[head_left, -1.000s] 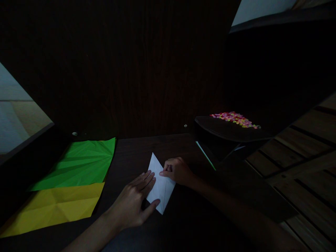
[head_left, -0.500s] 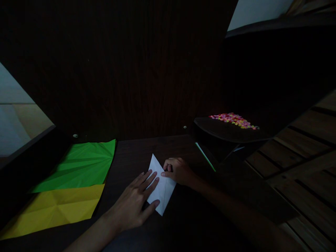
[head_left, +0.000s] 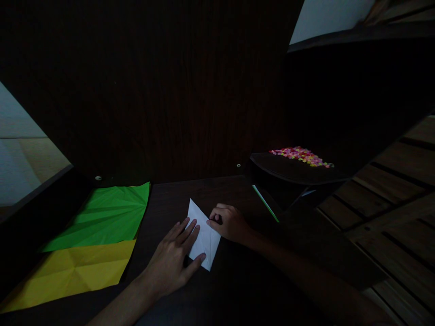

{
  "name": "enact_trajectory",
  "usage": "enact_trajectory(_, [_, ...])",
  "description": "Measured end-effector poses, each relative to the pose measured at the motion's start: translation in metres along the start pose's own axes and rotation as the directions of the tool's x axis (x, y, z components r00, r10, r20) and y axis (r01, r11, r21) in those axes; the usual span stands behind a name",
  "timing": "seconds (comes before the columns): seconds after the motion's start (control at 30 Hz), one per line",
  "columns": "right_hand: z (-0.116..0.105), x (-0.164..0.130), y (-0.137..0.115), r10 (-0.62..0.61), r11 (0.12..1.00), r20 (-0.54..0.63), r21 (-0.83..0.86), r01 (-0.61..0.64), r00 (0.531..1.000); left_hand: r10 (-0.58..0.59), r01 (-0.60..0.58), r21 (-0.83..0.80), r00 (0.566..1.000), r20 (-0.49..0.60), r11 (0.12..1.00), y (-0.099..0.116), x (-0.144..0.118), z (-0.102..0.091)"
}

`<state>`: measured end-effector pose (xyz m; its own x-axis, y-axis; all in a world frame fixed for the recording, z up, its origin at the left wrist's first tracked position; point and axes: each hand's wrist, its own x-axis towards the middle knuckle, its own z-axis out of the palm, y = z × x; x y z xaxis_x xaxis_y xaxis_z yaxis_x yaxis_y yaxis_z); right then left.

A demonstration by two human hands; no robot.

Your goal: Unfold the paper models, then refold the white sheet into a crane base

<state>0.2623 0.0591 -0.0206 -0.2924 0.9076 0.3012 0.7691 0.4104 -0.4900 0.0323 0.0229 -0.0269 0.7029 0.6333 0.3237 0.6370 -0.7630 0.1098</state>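
Our left hand (head_left: 175, 260) lies flat, fingers spread, pinning the white paper (head_left: 201, 237) mid-counter near the back edge; our right hand (head_left: 229, 222), curled, presses its crease. We judge a fold is being sharpened; next needs firm sliding pressure.

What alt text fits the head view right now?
Two hands press a folded white paper on a dark table: left hand flat, right hand curled at its edge. Green sheet and yellow sheet lie left.
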Motion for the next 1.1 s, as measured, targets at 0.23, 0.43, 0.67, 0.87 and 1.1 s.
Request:
enact_trajectory(0.23, [0.0031,-0.0009,-0.0020,0.003,1.000,-0.017,0.027,-0.003,1.000,-0.032,0.033,0.028,0.999,-0.031,0.999,-0.0006,-0.0009,0.0032])
enact_trajectory(0.43, [0.0052,-0.0025,-0.0040,0.036,0.998,-0.044,0.046,-0.034,0.998,-0.031,0.032,0.026,0.999,-0.037,0.999,-0.0004,-0.0007,0.0031])
enact_trajectory(0.67, [0.0056,-0.0051,-0.0073,0.043,0.998,-0.024,0.040,-0.042,0.999,-0.040,0.042,0.023,0.997,-0.059,0.999,0.0001,-0.0003,0.0030])
enact_trajectory(0.87, [0.0070,-0.0041,-0.0071,0.064,0.990,-0.035,0.129,-0.059,0.997,-0.008,0.011,0.057,0.999,-0.050,0.998,0.0005,0.0007,0.0021])
enact_trajectory(1.1, [0.0047,-0.0025,-0.0097,0.075,0.957,-0.046,0.282,-0.059,0.996,-0.023,0.025,0.022,0.997,-0.072,0.999,-0.0004,0.0012,0.0017])
